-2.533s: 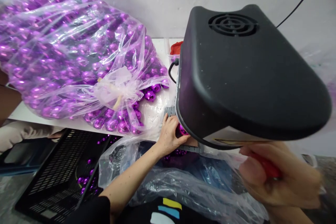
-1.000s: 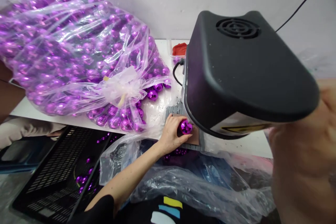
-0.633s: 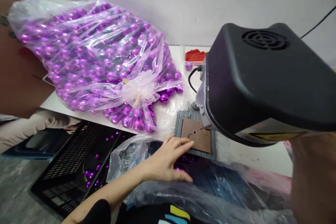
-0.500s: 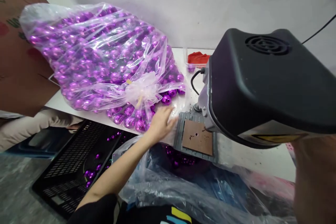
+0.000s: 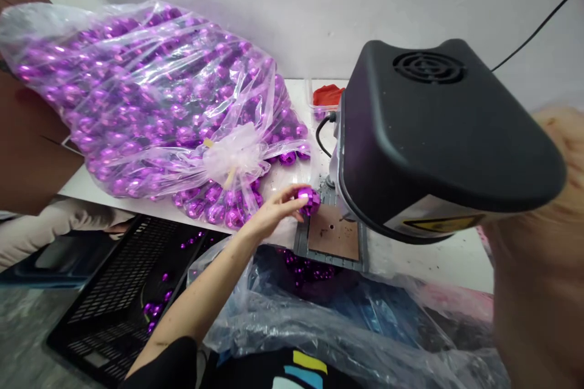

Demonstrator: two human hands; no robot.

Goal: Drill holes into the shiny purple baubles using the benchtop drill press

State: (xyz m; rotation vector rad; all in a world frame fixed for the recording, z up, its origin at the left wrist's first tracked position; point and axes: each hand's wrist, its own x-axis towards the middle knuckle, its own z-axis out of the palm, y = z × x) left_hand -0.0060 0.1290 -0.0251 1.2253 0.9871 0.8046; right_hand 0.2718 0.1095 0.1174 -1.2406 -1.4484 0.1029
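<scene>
My left hand [image 5: 274, 214] pinches a shiny purple faceted ball [image 5: 308, 200] at its fingertips, just left of the brown plate [image 5: 333, 234] under the black machine head [image 5: 438, 134]. The ball hangs over the plate's left edge. My right hand [image 5: 542, 243] is a large blur at the right edge, close to the camera beside the machine; its fingers do not show. A big clear bag of purple balls [image 5: 150, 103] lies on the white table [image 5: 438, 258] to the left, with loose balls spilling at its knotted mouth.
An open plastic bag with purple balls [image 5: 310, 270] hangs below the table's front edge. A black slotted crate [image 5: 114, 292] holds a few balls at lower left. A red object [image 5: 326, 95] sits in a clear tub behind the machine. Another person's sleeve [image 5: 55, 228] shows at left.
My left hand dropped the earlier ball into the lower bag, reached left to the loose balls by the big bag, and came back toward the plate with a new ball.
</scene>
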